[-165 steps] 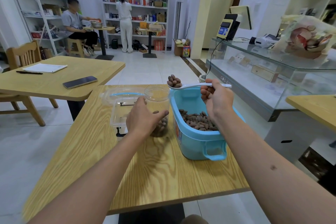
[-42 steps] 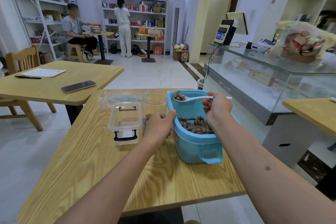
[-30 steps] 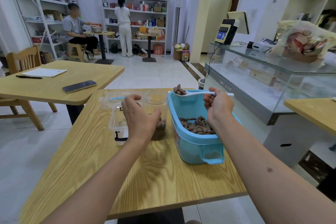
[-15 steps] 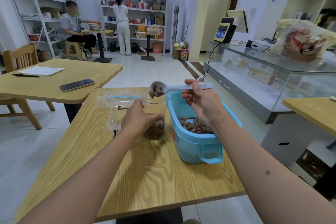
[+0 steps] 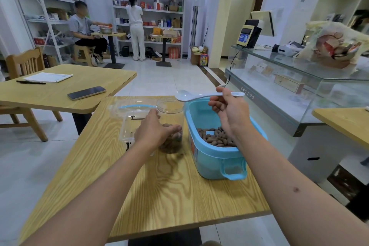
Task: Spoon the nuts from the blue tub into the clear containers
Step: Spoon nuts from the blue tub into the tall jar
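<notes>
Bare tabletop [image 5: 169, 195] before jar [image 5: 169, 106] and tub [image 5: 217, 158]

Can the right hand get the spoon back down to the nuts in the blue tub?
Probably yes: right hand holds the empty spoon above the lidless blue tub, nuts exposed below.

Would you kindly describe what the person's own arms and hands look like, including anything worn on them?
Both forearms are bare to the frame's edge: no sleeves show. The left hand and the right hand wear no gloves, and no rings, watch or bracelets are visible. The right forearm bears one small dark mark.
</notes>
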